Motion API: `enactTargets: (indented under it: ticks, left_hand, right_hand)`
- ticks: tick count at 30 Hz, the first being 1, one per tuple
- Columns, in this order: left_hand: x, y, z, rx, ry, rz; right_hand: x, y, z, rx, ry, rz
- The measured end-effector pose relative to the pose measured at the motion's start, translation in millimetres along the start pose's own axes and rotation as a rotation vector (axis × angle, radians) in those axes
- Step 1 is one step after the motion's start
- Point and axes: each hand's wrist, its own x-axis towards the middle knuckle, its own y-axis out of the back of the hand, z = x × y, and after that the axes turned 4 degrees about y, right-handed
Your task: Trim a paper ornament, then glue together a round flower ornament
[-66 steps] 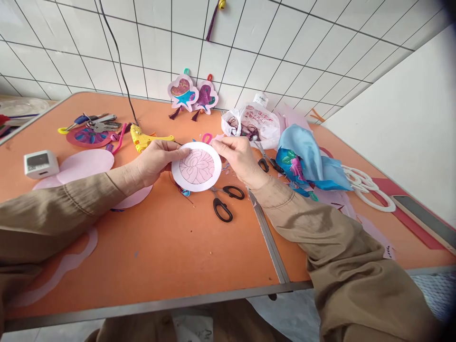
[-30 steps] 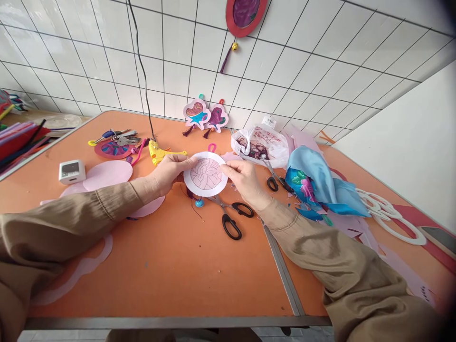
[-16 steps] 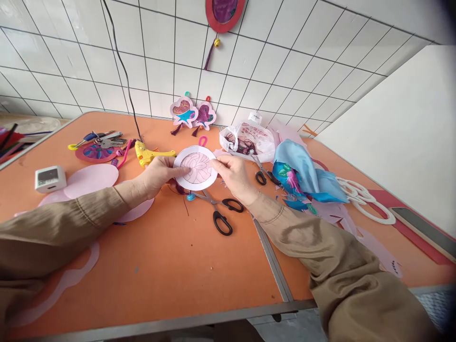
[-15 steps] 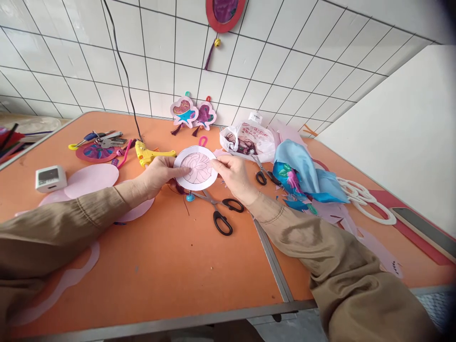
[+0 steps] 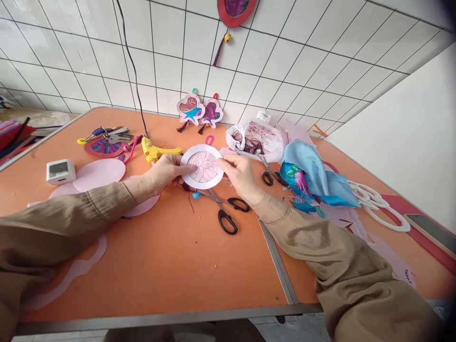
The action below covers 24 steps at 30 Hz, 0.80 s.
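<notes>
Between my two hands is a round pendant (image 5: 204, 166) with a white ring frame and a pink centre drawn with flower petals. A pink loop (image 5: 210, 140) stands at its top, and a blue bell (image 5: 196, 194) shows below it. My left hand (image 5: 166, 172) pinches the left rim, its thumb across the front. On the right rim, my right hand (image 5: 242, 176) grips with thumb and fingers. Black-handled scissors (image 5: 228, 209) lie just under the pendant. A yellow glue gun (image 5: 156, 151) rests beyond my left hand.
At right lie blue fabric (image 5: 313, 173), white rings (image 5: 377, 204) and a phone (image 5: 432, 230). A plastic bag (image 5: 274, 142) of dark tassels stands at the back beside more scissors (image 5: 268, 177). Pink ovals (image 5: 99, 174), a white charger (image 5: 60, 172) and keys (image 5: 117, 137) lie at left.
The whole scene has shifted slightly to the right in view, as the camera turned a little. Both hands keep the same hold on the pendant.
</notes>
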Motion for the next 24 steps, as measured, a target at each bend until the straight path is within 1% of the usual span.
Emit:
enactTargets:
  ticks: [5, 9, 12, 15, 24]
  left_hand:
    - [-0.2, 0.4, -1.8, -0.013, -0.008, -0.008]
    - [-0.1, 0.7, -1.6, -0.023, 0.0, -0.033]
    - [0.2, 1.6, -1.4, -0.022, 0.02, -0.013]
    - [0.9, 2.6, -2.3, -0.016, 0.03, -0.009]
    - [0.9, 0.6, -1.9, -0.012, -0.002, 0.019]
  right_hand:
    - [-0.9, -1.0, 1.6, 0.016, -0.023, 0.016]
    - [-1.0, -1.5, 2.6, 0.028, -0.002, 0.03]
    - [-1.3, -1.3, 1.9, 0.025, 0.019, 0.038]
    - [-1.5, -1.3, 1.0, 0.017, 0.011, 0.045]
    - [-1.1, -2.1, 2.3, 0.021, -0.024, 0.045]
